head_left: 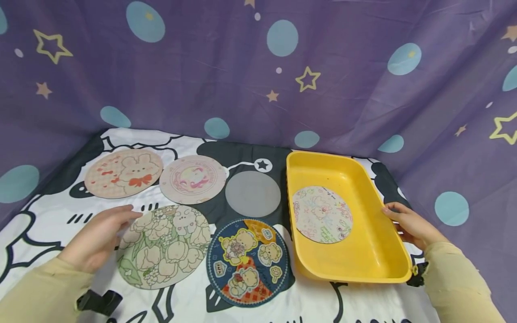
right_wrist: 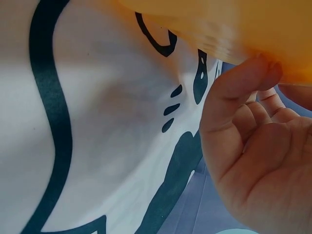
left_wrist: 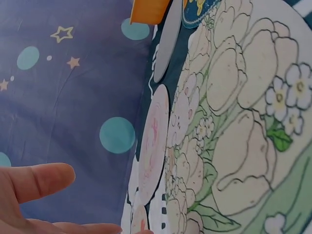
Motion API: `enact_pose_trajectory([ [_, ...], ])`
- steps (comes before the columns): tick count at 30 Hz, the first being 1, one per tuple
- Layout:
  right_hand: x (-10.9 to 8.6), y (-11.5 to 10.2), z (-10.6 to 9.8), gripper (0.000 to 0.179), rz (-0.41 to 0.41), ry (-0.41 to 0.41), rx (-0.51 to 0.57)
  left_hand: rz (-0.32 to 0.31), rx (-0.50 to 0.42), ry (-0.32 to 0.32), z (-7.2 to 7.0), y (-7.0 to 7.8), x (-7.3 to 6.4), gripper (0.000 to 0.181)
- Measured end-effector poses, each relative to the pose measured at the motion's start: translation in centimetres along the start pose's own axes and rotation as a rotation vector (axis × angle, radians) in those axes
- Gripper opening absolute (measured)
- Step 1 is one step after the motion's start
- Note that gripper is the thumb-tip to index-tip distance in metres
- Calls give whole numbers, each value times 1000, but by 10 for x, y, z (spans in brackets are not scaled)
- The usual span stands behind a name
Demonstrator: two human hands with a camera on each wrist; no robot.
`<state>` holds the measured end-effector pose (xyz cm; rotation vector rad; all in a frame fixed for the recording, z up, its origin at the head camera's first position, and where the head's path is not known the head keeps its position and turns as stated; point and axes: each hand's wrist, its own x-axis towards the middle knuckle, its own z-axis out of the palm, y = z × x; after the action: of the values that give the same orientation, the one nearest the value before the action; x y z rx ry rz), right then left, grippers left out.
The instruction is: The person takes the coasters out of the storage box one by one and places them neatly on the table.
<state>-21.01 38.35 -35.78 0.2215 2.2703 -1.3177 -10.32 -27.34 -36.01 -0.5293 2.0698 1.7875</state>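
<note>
My right hand [head_left: 414, 228] grips the right rim of a yellow plastic tub [head_left: 373, 251]. In the right wrist view its fingers [right_wrist: 236, 90] curl at the yellow edge. Inside the tub, toward the left wall, lies a round mat with pink and green doodles [head_left: 323, 215]. My left hand [head_left: 98, 233] holds nothing, fingers extended beside the upper left edge of a round floral mat [head_left: 165, 249]. The left wrist view has the thumb [left_wrist: 46, 180] spread from the fingers, with the floral mat [left_wrist: 239, 97] at right; whether the hand touches it I cannot tell.
A bunny mat [head_left: 125, 172], a pink unicorn mat [head_left: 193, 179] and a plain grey disc [head_left: 253, 194] lie along the back. A dark blue bear mat [head_left: 248, 262] sits between floral mat and tub. Behind the cloth-covered table hangs a purple curtain [head_left: 226, 67].
</note>
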Motion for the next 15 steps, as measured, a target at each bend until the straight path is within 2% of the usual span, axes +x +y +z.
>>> enact_pose_trajectory([
  [3, 0, 0, 0, 34, -5, 1, 2, -1, -14, -7, 2, 2, 0, 79],
  [7, 0, 0, 0, 35, -5, 6, -5, 34, -26, -37, 8, 5, 1, 78],
  [10, 0, 1, 0, 35, -1, 8, -1, 61, -17, -64, 15, 8, 1, 76],
  [15, 0, 2, 0, 36, -1, 6, 7, 82, -26, -63, 28, 12, 0, 75],
])
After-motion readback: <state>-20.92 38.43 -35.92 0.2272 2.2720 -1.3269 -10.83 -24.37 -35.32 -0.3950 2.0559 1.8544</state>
